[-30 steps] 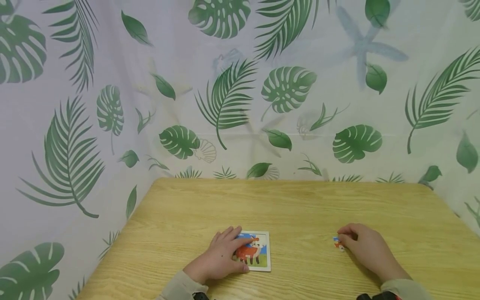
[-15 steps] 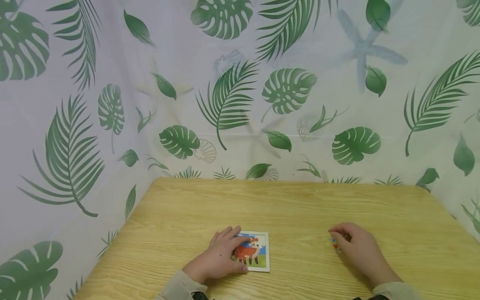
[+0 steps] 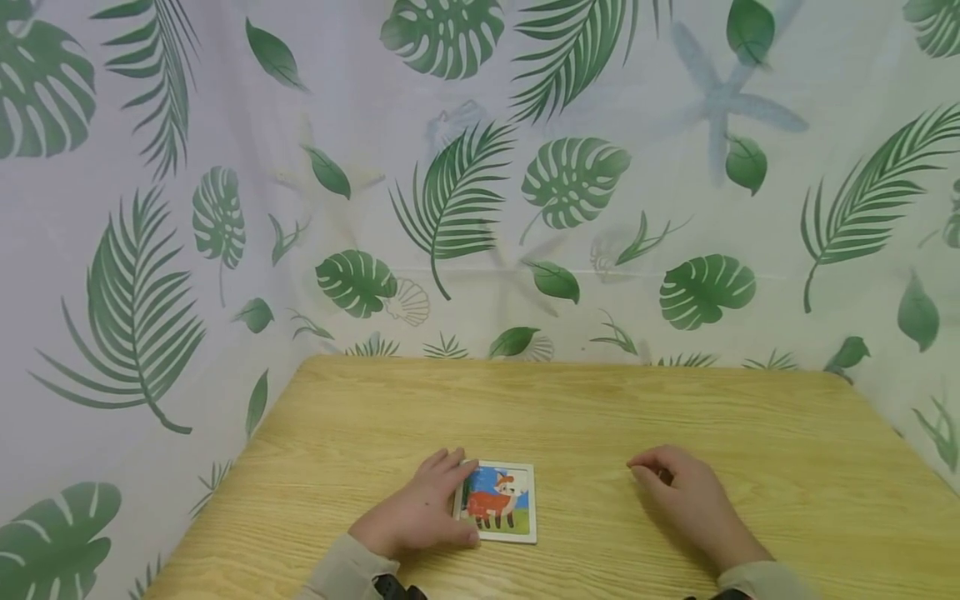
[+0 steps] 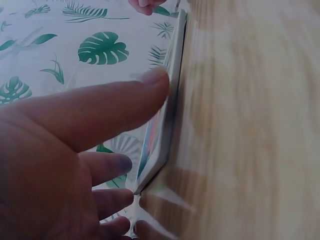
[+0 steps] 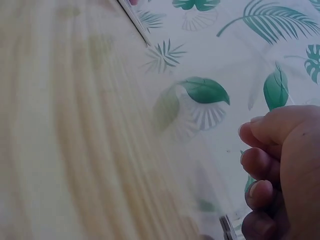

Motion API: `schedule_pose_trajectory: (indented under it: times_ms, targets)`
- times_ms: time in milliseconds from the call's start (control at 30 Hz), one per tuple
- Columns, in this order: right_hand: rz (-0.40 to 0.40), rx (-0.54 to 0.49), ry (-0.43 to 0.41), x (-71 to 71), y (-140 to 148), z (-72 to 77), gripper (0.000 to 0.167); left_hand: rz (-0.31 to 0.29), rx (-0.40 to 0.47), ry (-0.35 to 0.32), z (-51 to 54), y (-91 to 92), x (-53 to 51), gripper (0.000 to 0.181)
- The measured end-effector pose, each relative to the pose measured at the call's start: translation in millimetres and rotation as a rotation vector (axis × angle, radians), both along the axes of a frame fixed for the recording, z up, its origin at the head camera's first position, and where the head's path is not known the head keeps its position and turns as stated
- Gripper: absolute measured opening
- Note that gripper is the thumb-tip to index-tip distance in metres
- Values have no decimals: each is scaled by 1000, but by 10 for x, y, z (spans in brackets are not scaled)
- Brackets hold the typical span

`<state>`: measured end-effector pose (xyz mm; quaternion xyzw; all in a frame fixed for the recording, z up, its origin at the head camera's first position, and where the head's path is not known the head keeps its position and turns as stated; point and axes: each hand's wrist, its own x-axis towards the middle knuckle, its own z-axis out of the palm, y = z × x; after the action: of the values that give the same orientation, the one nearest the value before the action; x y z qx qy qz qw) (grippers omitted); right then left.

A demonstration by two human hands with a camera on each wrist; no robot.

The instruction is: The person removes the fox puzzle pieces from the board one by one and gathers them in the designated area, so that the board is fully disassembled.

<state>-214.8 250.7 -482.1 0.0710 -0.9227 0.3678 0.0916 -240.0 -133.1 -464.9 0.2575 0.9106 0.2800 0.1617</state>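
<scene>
A framed jigsaw puzzle [image 3: 494,502] of a red fox lies flat on the table. My left hand [image 3: 426,508] rests at its left side. The thumb touches the near rim and the fingertips the far rim, all fairly straight. In the left wrist view the thumb [image 4: 120,107] crosses in front of the white frame [image 4: 172,107]. My right hand [image 3: 693,500] is to the right of the puzzle, fingers curled, thumb and index tips together. Nothing shows between them. In the right wrist view a small thin edge [image 5: 227,227], perhaps the puzzle piece, lies beside the lower fingers.
The wood-grain table [image 3: 570,417] runs back to a white curtain [image 3: 480,208] printed with green leaves, which also hangs along the left side. Dark wrist straps [image 3: 393,587] sit over the pale sleeves [image 3: 337,571].
My right hand has slid left, and the colourful puzzle piece seen by its fingers earlier is hidden in the head view. My left hand has drawn back off the picture to its left edge.
</scene>
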Motion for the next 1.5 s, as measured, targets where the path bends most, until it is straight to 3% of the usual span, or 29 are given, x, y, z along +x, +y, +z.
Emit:
schedule_pose_trajectory:
  times_ms: [167, 400, 767, 1300, 1500]
  targets:
    - [42, -53, -35, -19, -221, -15, 18, -3, -69, 61, 40, -20, 5, 99]
    - [131, -62, -38, -61, -630, -50, 9, 6, -66, 44, 52, -24, 18, 98]
    - [266, -32, -45, -135, -1082, -21, 15, -5, -57, 26, 2, -44, 8, 96]
    - [287, 89, -100, -251, -1396, 60, 23, 12, -92, 57, 53, -1, 59, 95]
    - [281, 138, -96, -267, -1411, 58, 21, 9, -96, 68, 22, 12, 57, 95]
